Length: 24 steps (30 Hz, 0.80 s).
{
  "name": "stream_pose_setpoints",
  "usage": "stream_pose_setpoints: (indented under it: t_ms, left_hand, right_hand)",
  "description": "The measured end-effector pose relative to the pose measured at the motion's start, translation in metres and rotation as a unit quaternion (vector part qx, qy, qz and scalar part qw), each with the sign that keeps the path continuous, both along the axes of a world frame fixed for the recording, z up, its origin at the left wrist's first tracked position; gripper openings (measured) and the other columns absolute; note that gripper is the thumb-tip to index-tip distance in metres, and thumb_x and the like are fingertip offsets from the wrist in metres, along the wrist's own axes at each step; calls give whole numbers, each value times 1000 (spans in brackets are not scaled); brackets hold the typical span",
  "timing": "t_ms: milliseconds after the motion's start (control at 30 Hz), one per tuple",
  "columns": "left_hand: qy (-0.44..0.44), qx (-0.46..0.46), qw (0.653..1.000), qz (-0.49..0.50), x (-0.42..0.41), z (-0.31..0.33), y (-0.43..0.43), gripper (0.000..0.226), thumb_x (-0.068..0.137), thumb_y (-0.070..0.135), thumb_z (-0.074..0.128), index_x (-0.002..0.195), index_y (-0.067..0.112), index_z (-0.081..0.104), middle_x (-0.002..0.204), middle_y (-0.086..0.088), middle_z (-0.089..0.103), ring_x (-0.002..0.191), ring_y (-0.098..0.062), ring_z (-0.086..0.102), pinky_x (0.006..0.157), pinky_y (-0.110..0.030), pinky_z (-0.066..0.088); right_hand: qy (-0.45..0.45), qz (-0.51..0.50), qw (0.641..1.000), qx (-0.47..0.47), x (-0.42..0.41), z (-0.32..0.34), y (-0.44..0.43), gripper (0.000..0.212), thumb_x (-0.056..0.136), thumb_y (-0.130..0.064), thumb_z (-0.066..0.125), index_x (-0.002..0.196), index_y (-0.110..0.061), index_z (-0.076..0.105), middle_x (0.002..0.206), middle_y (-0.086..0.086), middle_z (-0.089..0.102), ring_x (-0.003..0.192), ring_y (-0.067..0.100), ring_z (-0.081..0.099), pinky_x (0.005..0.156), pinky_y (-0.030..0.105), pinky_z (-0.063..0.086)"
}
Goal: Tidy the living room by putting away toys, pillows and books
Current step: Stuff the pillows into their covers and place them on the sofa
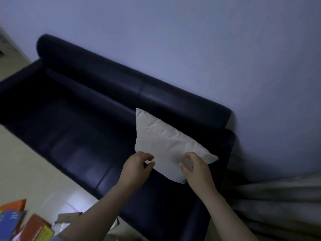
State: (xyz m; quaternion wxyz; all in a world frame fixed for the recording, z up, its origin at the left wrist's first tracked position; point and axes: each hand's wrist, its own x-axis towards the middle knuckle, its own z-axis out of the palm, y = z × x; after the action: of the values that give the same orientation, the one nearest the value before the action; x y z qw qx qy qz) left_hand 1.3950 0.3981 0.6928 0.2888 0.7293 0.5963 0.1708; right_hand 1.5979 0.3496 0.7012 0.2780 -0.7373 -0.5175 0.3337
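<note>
We see the pillow (165, 141) leaning on the backrest (121, 84) at the sofa's (78, 115) right end, the right hand (196, 169) pinching its lower edge and the left hand (137, 166) curled at its corner (grip uncertain), apparently to seat it upright.

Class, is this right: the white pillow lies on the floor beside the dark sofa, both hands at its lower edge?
No. The head view shows the white pillow on the dark sofa, against its backrest, not the floor; left hand and right hand are at its lower edge.
</note>
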Motion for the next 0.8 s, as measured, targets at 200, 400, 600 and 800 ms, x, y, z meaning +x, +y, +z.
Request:
stream_pose_setpoints:
  t_ms: [200, 400, 600, 800]
  left_hand:
    - [-9, 7, 999, 39, -48, 17, -50, 23, 86, 23, 66, 109, 19, 70, 107, 4, 65, 97, -12, 62, 85, -22, 46]
    - [-13, 20, 998, 62, -118, 27, -105, 26, 86, 27, 65, 112, 19, 68, 110, 4, 64, 100, -10, 61, 85, -17, 42]
    - [-35, 31, 997, 66, -213, 25, -194, 25, 87, 28, 65, 111, 20, 68, 106, 6, 63, 94, -9, 61, 82, -22, 47]
    - [-49, 39, 997, 37, -273, 33, -258, 24, 87, 29, 64, 110, 23, 68, 103, 7, 65, 88, -3, 61, 77, -18, 47]
  right_hand:
    - [19, 41, 999, 5, -46, 9, -30, 33, 92, -20, 60, 124, -15, 55, 123, -4, 55, 115, 7, 48, 95, 18, 39]
    - [27, 62, 998, 17, -113, 17, -82, 31, 92, -23, 61, 121, -16, 56, 119, -6, 56, 112, 8, 51, 97, 24, 44]
    - [46, 47, 998, 7, -204, 9, -174, 28, 90, -24, 63, 118, -21, 56, 117, -8, 58, 111, 7, 54, 95, 25, 46]
    - [50, 11, 999, 9, -259, 20, -257, 24, 90, -23, 63, 113, -23, 56, 114, -9, 58, 109, 5, 55, 96, 26, 48]
